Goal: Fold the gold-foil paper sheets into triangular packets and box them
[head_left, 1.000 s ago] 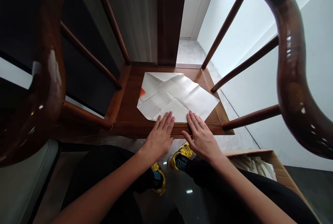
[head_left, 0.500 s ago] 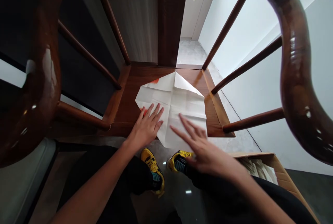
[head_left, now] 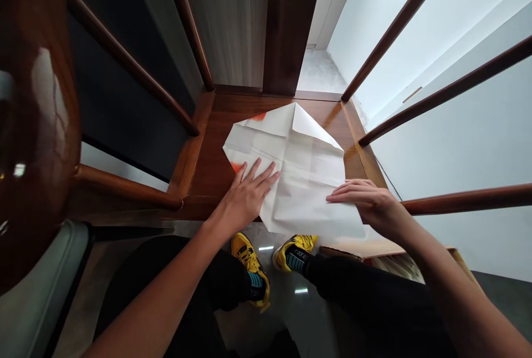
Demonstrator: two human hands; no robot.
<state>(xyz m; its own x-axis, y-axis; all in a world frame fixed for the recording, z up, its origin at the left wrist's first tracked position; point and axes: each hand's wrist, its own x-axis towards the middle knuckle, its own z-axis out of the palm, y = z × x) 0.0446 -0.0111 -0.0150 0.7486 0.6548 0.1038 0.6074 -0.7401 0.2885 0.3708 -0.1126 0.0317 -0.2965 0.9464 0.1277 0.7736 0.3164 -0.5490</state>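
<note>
A creased white sheet of paper (head_left: 307,169) lies on a brown wooden chair seat (head_left: 211,153). Its corners at the left and top are folded inward, and orange-red patches show at two places along its left side. My left hand (head_left: 249,194) rests flat on the paper's lower left with fingers spread. At the right edge, my right hand (head_left: 369,200) has its fingers together on top of the sheet, gripping that edge; its thumb is hidden. The lower edge of the paper hangs past the front of the seat.
Wooden chair spindles (head_left: 399,31) rise on both sides, and a thick curved armrest (head_left: 41,114) stands close at left. Below are yellow shoes (head_left: 249,255) on a shiny floor. An open cardboard box (head_left: 459,258) sits at lower right, partly behind my arm.
My right hand has moved from above the paper's lower middle to its right edge. The lower right part of the paper now reaches farther right. My left hand stays on the sheet.
</note>
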